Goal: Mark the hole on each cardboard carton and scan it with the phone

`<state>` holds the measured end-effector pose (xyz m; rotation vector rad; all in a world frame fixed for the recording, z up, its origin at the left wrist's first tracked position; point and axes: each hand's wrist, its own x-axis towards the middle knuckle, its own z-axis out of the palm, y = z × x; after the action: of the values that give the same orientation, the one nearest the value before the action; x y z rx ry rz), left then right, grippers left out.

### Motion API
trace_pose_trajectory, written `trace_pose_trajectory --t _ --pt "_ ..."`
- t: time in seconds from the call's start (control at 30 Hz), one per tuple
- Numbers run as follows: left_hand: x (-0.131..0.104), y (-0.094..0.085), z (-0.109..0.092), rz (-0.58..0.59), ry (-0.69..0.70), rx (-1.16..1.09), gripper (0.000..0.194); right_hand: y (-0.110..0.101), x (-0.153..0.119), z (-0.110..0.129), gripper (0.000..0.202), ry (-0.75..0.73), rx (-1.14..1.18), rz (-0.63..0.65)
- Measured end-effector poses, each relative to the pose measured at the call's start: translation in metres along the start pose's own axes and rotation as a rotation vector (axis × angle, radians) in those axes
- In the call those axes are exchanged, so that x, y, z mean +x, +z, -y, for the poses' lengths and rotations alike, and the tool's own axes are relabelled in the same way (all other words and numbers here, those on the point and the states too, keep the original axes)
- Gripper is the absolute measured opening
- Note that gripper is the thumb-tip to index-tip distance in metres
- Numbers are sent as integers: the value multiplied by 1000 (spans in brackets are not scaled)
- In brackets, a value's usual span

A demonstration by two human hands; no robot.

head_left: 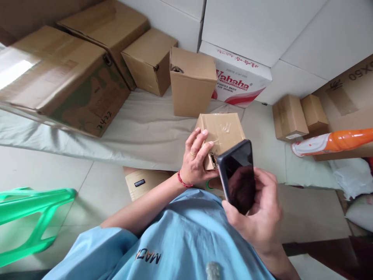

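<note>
A small cardboard box (225,128) with clear tape on its top sits in front of me, with a torn hole at its near corner. My left hand (196,161) grips that box, fingers over its top and left side, thumb along the lower edge. A dark smartphone (238,179) is tilted up in my right hand (260,212), thumb on one edge and fingers behind the other. The phone's screen looks dark with reflections, and its upper end covers the box's near right corner.
Several cardboard boxes (192,85) line the wall on a cloth-covered surface (140,132), beside a white and red Wahaha carton (236,83). At right lie smaller boxes (290,116) and an orange and white bottle-like object (335,142). A green plastic stool (37,217) stands at left.
</note>
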<state>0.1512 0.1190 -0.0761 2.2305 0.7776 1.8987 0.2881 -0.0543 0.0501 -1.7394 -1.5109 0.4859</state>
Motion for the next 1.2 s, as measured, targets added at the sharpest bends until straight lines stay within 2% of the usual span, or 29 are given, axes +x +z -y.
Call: trace_pose_trajectory --t 0.1,0.2,0.4,0.7,0.8,0.9,0.97,1.03,1.1,1.2 --pt "2 -2 -4 13 -41 -6 58 17 14 16 77 -100 -129 -165" --pt "4 -4 -7 12 -61 -48 57 27 18 24 71 -161 -194 -208" --pt "4 -2 -8 15 -58 -67 50 31 13 26 73 -137 -240 -242" --pt "5 -5 -9 20 -63 -103 57 34 8 25 74 -162 -266 -232" --pt "3 -5 -7 46 -41 -71 69 25 6 17 79 -140 -210 -275" --pt "4 -10 -7 118 -29 -43 93 4 16 -14 88 18 -138 -391" --pt "4 -16 -7 168 -37 -72 99 -15 29 -49 91 159 -181 -497" --pt "2 -26 -8 216 -54 -135 102 -32 44 -93 89 269 -351 -575" --pt "-5 -38 -8 265 -91 -201 104 -46 55 -139 84 392 -455 -540" --pt "-25 -58 -6 370 -239 -238 99 -55 64 -197 78 560 -535 -376"
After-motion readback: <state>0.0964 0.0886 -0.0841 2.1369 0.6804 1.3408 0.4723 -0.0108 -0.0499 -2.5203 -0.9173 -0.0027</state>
